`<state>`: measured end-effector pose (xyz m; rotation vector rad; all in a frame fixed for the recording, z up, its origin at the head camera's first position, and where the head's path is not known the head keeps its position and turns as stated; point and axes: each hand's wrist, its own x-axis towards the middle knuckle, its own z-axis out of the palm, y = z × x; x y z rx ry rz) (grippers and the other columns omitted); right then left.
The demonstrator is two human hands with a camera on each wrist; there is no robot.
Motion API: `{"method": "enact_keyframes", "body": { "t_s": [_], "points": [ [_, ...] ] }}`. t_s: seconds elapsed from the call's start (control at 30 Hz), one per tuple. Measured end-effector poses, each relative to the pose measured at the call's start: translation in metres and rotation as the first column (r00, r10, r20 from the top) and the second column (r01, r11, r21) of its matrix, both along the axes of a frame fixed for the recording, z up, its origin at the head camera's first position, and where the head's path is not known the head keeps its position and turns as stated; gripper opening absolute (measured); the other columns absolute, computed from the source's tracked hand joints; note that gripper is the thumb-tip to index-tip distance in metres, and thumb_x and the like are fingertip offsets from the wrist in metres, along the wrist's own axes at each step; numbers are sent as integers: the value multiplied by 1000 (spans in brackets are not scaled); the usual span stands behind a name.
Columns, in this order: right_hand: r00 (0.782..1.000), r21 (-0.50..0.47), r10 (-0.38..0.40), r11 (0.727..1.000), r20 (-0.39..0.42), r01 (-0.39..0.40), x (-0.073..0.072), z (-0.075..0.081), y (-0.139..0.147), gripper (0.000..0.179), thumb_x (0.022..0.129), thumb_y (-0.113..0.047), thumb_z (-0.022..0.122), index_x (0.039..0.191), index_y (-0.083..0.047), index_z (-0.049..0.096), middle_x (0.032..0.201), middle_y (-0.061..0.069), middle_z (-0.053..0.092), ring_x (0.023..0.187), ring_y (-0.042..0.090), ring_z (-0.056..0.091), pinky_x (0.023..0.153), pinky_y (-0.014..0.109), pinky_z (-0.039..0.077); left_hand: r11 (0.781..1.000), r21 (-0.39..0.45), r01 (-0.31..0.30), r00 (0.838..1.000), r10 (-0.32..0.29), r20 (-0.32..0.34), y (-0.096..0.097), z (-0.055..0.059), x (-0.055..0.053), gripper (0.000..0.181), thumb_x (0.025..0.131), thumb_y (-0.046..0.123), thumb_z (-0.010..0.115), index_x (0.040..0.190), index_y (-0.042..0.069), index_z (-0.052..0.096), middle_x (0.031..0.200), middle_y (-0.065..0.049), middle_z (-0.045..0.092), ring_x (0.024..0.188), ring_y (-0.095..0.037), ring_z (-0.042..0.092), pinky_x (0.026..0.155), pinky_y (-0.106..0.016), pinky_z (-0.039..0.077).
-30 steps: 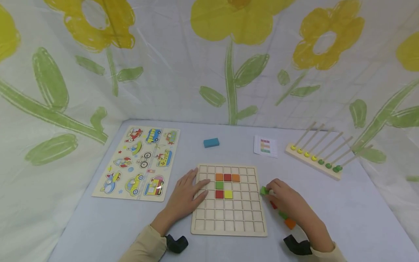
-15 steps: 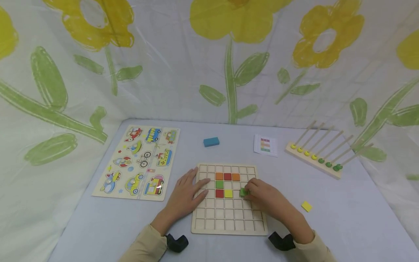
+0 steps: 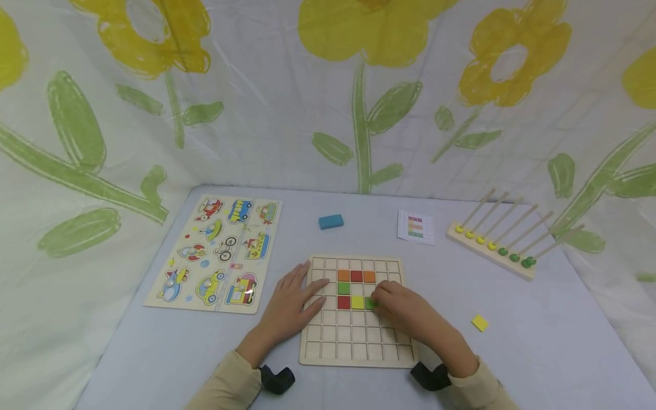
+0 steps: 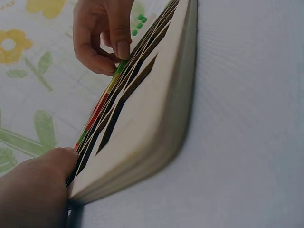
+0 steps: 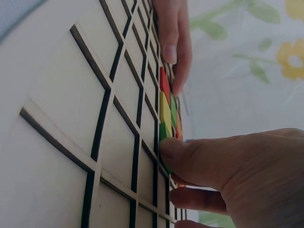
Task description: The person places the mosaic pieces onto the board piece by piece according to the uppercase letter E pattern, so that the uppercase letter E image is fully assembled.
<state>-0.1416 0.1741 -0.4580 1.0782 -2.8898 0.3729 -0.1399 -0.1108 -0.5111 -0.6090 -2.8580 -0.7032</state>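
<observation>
A wooden grid board (image 3: 359, 353) lies on the table. Orange, red, green and yellow square tiles sit in some of its cells. My right hand (image 3: 407, 310) pinches a green tile (image 3: 370, 303) at the cell just right of the yellow tile (image 3: 357, 302). In the right wrist view, the thumb (image 5: 173, 151) is on that green tile (image 5: 164, 129), beside the yellow one. My left hand (image 3: 289, 302) rests with spread fingers on the board's left edge, index finger and thumb reaching over the grid.
A loose yellow tile (image 3: 480, 323) lies right of the board. Behind stand a blue block (image 3: 331, 222), a printed card (image 3: 416, 228) and a pegged bead rack (image 3: 489, 250). A vehicle picture puzzle (image 3: 215, 256) lies to the left.
My right hand has carried the green tile leftward from beside the board to the cell next to the yellow tile. The left hand has stayed in place.
</observation>
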Motion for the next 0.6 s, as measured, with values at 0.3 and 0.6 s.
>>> {"method": "enact_keyframes", "body": {
  "t_s": [0.3,0.6],
  "points": [
    [999,-22,35,999,-20,-36,0,1,1,17,86,-17,72,102,-18,65,100,-11,58,89,2,55,78,19,52,1000,-1,-2,1000,2,3,0,-1,0,43,96,51,47,136,36,52,156,-8,28,145,-27,21,114,-51,24],
    [1000,-17,-21,1000,10,21,4,2,18,16,85,-19,72,100,-18,67,105,-9,59,96,6,56,82,23,53,1000,5,-2,1000,2,2,0,0,0,44,96,51,47,136,36,52,156,-9,28,145,-27,21,114,-52,24]
  ]
}}
